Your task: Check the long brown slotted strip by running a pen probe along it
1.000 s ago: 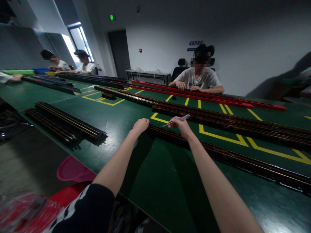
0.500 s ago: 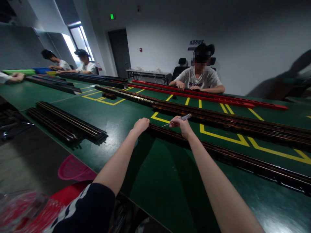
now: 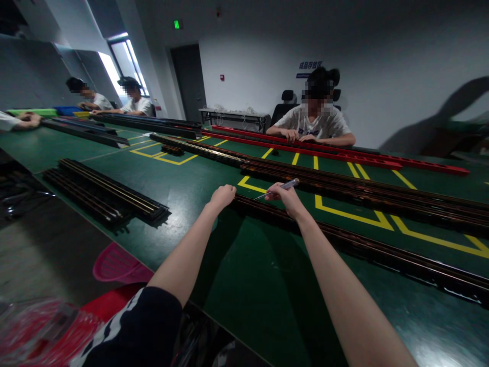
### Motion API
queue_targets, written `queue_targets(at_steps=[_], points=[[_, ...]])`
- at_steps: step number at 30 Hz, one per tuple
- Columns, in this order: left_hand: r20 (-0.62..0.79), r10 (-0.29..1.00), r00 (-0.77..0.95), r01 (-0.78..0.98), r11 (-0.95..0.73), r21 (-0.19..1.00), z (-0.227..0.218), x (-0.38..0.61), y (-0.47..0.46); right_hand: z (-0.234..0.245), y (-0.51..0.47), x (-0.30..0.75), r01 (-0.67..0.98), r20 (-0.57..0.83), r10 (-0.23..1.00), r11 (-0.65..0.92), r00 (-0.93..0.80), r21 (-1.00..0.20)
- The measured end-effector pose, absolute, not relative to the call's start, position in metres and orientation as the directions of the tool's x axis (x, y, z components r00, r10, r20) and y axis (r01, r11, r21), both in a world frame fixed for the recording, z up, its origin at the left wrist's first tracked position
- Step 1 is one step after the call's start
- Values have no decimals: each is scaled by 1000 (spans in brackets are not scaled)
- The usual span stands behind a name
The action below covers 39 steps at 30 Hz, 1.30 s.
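A long dark strip with coppery rails (image 3: 367, 246) runs across the green table from my left hand toward the lower right edge of the view. My left hand (image 3: 224, 198) is closed around the strip's near-left end. In my right hand (image 3: 284, 196) is a slim screwdriver with a clear handle (image 3: 291, 184), its thin shaft pointing left and down. The tip meets or hovers just over the strip, a short way right of my left hand; contact is too small to tell.
More dark strips lie behind (image 3: 305, 178) and in a stack at left (image 3: 103, 191). Yellow tape lines (image 3: 351, 219) mark the green table (image 3: 191, 176). Across it, a person handles red strips (image 3: 382, 159); other people sit far left. A pink basket (image 3: 118, 265) stands below the near edge.
My hands and the screwdriver hold nearly the same place on the strip. Opposite, the other person's hand has shifted slightly right along the red strips.
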<state>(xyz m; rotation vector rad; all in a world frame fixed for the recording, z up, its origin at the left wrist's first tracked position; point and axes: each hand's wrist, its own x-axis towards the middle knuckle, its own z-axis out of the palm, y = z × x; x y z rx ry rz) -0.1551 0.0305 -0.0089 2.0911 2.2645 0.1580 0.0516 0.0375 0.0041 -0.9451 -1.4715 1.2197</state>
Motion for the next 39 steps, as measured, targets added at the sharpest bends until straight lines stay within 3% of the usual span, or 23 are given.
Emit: queue_targets(at_steps=[9,19,23,30,39], points=[[34,997,-74,993,71,97,-9,-154,30,6,39,53,-96,179,968,164,-173,-982],[28,985,-169,971,161,176,-1,-153,26,5,38,53,-101,189,961,171,-204,-980],[103,970,-220,959,196,204,4,-148,20,5,38,52,-104,202,960,184,-195,-977],[268,960,-78,991,46,125,9,-129,13,6,35,54,-101,236,952,220,-194,-970],[200,961,192,977,-207,54,7,-112,10,2,38,58,-110,258,955,243,-149,-964]])
